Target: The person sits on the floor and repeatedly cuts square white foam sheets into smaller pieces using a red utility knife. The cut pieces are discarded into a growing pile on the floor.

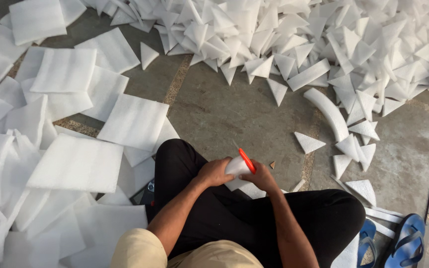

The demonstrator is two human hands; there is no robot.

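I sit cross-legged on a stone floor in black trousers. My left hand (214,172) grips a folded piece of white foam sheet (236,167) just above my knee. My right hand (260,176) holds an orange-handled cutter (247,160) whose thin blade points up and away over the foam. The two hands are close together, touching the same foam piece. More foam (247,188) lies under my hands on my leg.
Square white foam sheets (78,164) are scattered at left. A large heap of foam triangles (323,39) fills the top right, with loose triangles (308,142) and a curved foam strip (329,113) nearby. Blue sandals (407,240) lie bottom right.
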